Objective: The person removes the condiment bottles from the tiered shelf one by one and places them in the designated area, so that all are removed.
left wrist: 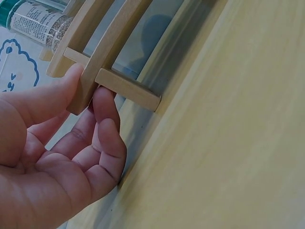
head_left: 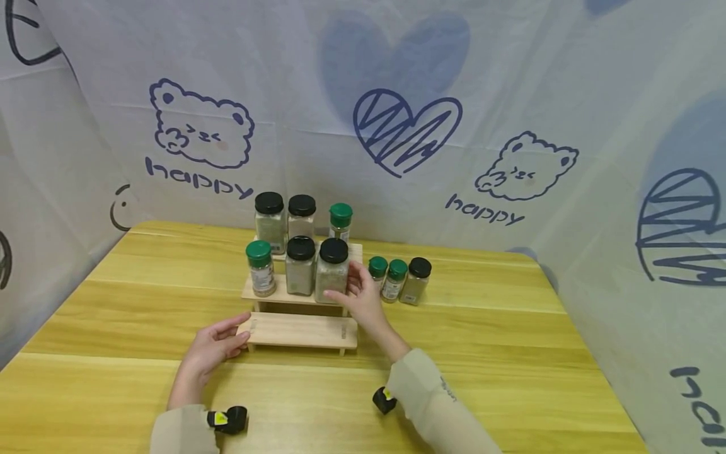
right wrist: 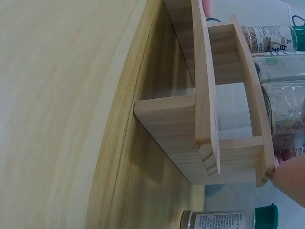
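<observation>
Found left hand pinching front left end of pale wooden three-step rack. On middle step noted green-lidded bottle, greyish jar, then, at right end, clear square-sided jar, black-lidded, pale and speckled inside, standing upright. Found same gripped by right hand, thumb across front.

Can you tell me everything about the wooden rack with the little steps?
The rack is pale, grainy wood, built like stairs: three flat steps on supports. It stands upright on the table. The bottom step holds no jars. The middle step carries one green-lidded jar and two black-lidded jars; the top step carries the same mix. The left hand pinches the bottom step's left end. The right hand is by the middle step's right end, perhaps touching it.
</observation>
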`<state>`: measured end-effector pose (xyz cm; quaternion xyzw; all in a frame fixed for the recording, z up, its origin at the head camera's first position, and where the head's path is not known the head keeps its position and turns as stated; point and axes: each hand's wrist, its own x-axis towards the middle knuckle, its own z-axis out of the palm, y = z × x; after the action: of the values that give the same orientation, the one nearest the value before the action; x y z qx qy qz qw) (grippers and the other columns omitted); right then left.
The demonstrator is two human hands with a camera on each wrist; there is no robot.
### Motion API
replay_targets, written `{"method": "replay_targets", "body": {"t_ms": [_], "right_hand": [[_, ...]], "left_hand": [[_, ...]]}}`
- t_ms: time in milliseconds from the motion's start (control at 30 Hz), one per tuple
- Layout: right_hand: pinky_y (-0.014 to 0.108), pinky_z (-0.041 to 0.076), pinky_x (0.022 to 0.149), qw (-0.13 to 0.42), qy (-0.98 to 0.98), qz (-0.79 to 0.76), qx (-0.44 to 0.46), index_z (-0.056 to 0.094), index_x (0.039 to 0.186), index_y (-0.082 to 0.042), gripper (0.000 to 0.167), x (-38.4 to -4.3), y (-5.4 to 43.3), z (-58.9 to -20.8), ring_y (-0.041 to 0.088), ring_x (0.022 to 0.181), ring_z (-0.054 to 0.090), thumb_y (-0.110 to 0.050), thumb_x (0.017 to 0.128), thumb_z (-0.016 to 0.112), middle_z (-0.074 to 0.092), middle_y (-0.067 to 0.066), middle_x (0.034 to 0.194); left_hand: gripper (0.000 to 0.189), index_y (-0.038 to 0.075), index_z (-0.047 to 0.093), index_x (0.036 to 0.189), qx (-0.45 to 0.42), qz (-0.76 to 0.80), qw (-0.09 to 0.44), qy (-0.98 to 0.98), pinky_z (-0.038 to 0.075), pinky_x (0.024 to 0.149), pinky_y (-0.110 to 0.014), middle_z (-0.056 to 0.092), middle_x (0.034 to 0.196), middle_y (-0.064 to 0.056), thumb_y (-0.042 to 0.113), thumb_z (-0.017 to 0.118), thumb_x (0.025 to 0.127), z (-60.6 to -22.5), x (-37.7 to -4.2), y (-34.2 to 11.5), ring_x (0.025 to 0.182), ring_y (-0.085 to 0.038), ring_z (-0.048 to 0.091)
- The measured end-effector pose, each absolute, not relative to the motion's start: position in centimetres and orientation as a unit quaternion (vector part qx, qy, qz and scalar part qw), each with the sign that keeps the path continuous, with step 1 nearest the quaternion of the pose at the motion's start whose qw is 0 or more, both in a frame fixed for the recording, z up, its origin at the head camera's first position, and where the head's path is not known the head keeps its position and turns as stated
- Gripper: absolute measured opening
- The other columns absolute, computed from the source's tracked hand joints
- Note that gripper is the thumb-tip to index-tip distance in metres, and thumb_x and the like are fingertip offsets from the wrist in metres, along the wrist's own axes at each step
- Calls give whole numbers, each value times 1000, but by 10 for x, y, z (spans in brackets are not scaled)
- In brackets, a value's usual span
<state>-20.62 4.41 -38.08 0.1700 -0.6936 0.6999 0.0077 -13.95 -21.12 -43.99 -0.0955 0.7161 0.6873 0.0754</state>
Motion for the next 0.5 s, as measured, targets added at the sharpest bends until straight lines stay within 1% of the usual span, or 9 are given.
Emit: {"method": "replay_targets", "body": {"t_ms": [167, 333, 500], "right_hand": [[45, 36, 93, 10, -702, 689, 180, 34, 128, 11, 62, -207, 44, -380, 38, 108, 43, 12, 74, 64, 42, 28, 119], [47, 37, 91, 13, -704, 686, 185, 36, 127, 11, 59, -208, 44, -380, 39, 106, 44, 12, 75, 64, 44, 28, 117], [46, 39, 90, 11, -702, 690, 177, 38, 125, 11, 56, -208, 45, -379, 38, 104, 45, 12, 75, 64, 45, 27, 113]], "left_hand": [[49, -3, 41, 130, -96, 689, 73, 715, 48, 67, -25, 58, 97, 0, 10, 59, 86, -440, -140, -211, 78, -10, 59], [49, -2, 43, 129, -100, 691, 74, 712, 49, 66, -25, 57, 96, 0, 11, 61, 86, -440, -139, -211, 77, -9, 59], [50, -1, 43, 129, -104, 688, 74, 714, 48, 67, -25, 57, 99, -1, 13, 62, 85, -441, -139, -210, 77, -9, 59]]}}
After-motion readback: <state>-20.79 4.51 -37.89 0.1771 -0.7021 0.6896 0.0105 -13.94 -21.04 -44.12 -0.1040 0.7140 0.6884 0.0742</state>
